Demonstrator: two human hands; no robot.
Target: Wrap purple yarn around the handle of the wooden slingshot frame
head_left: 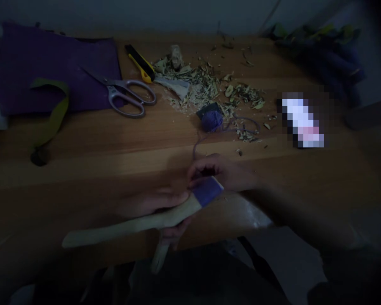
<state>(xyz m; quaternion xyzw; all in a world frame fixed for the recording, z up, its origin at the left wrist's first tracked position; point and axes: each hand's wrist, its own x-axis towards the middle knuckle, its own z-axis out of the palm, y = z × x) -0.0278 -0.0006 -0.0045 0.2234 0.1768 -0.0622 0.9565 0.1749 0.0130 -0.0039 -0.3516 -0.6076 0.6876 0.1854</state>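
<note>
Left hand (158,199) is gripping a forked stick (127,228) — right hand (227,171) is curling at its two-o'clock purple wrapping (208,192), hold too dim to tell.

dim light; a wooden table (139,148) before a greyish wall (178,15).

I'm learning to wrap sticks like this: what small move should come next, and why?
Probably a turn of purple yarn around the forked stick, beside the purple band: the stick is bare there, the yarn runs from its ball toward the right hand, and the left hand grips the stick.
</note>
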